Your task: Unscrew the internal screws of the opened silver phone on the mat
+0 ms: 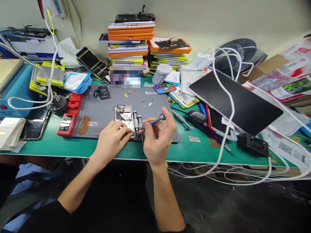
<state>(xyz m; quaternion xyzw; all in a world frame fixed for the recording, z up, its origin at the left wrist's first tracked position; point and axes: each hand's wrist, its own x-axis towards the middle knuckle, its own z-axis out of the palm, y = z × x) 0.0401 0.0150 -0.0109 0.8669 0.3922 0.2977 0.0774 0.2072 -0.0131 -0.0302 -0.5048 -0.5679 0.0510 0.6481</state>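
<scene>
Opened phone (pixel 125 116) lies on the grey mat (pixel 104 111). The left hand (pixel 111 137) touches its lower end, whether gripping we cannot tell; we find the right hand (pixel 158 139) grasping a screwdriver (pixel 156 119).

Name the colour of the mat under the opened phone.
The mat is grey, shown in the head view.

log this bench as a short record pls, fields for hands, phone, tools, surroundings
left hand: fingers at the lower part of the opened phone
right hand: holds a grey screwdriver
phone: internals exposed, on the grey mat
other tools: two grey drivers beside the phone
mat's left edge: red device
mat's upper left: flat black battery
screwdriver tip contact: cannot tell
</scene>
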